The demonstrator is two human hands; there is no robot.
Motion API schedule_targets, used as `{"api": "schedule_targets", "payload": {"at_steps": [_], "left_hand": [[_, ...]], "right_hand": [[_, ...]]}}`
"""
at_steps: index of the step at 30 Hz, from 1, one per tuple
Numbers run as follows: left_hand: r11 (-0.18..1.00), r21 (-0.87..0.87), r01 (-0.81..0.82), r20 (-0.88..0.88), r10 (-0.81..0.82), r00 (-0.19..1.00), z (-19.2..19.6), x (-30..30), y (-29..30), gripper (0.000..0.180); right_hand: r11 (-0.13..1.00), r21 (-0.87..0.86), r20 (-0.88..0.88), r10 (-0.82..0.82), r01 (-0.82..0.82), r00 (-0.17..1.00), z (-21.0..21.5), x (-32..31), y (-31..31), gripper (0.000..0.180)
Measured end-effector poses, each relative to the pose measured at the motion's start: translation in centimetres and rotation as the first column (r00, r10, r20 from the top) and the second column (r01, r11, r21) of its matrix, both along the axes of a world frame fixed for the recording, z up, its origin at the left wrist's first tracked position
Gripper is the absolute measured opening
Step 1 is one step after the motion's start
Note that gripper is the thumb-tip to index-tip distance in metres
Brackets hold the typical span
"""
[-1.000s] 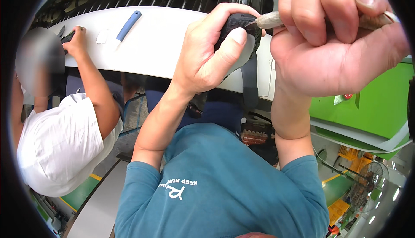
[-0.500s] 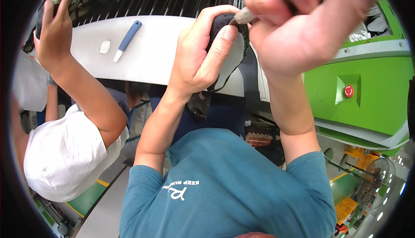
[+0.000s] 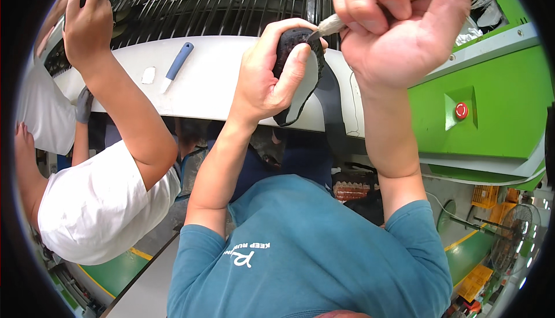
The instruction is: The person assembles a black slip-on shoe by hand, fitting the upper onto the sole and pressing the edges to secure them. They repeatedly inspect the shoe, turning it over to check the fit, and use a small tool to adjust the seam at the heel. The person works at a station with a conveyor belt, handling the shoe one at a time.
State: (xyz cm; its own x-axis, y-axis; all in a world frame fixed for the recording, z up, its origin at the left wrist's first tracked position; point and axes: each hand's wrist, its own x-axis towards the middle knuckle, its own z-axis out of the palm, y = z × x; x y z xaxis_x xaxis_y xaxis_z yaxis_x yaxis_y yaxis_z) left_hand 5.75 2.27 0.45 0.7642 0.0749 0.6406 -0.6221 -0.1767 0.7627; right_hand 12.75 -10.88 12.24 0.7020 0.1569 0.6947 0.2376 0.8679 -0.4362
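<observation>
My left hand (image 3: 267,75) is closed around a black shoe sole (image 3: 291,43), thumb on its near face and fingers behind. The sole has a pale face and a thin black edge that curves down below my hand. My right hand (image 3: 399,35) is closed in a fist, palm side showing, around a knife with a pale wrapped handle (image 3: 330,25). Its narrow dark tip meets the top edge of the sole, beside my left fingers. Much of the handle is hidden in my right fist.
On the white table (image 3: 214,75) lie a blue-handled knife (image 3: 178,62) and a small white piece (image 3: 148,75). Metal rollers (image 3: 231,6) run behind it. A green machine (image 3: 491,110) with a red button (image 3: 461,110) stands right. At left, a co-worker's arm (image 3: 130,104) reaches forward.
The whole view has shifted slightly. My right fist has turned and shows more sharply, with the knife tip still at the sole's top edge. More of the sole's curved lower edge shows.
</observation>
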Motion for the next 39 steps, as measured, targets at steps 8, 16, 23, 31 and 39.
{"api": "schedule_targets", "payload": {"at_steps": [8, 16, 23, 31, 39], "left_hand": [[1.000, 0.007, -0.013, 0.015, 0.013, 1.000, 0.0, 0.0, -0.1, 0.028], [1.000, 0.009, -0.028, 0.011, 0.028, 1.000, 0.0, 0.6, 0.1, 0.028], [0.999, -0.036, -0.030, -0.039, 0.029, 0.999, 0.3, 1.3, 0.0, 0.026], [0.979, 0.029, -0.201, 0.030, 0.201, 0.979, 0.2, 1.4, 0.0, 0.026], [0.983, -0.032, -0.179, -0.021, 0.178, 0.984, -0.3, 1.4, 0.2, 0.027]], "right_hand": [[0.994, -0.106, 0.050, -0.022, 0.027, 0.999, 0.3, -0.2, -0.3, 0.062], [0.992, -0.127, 0.054, -0.013, 0.020, 0.998, -0.4, 0.7, -0.3, 0.063], [0.988, -0.150, 0.045, -0.022, 0.029, 0.999, -0.8, 1.1, 0.3, 0.064], [0.983, -0.177, 0.008, -0.047, 0.048, 0.999, -1.7, 0.5, 1.0, 0.065], [0.990, -0.135, -0.073, -0.055, 0.044, 0.996, -2.3, 1.5, 1.7, 0.067]]}}
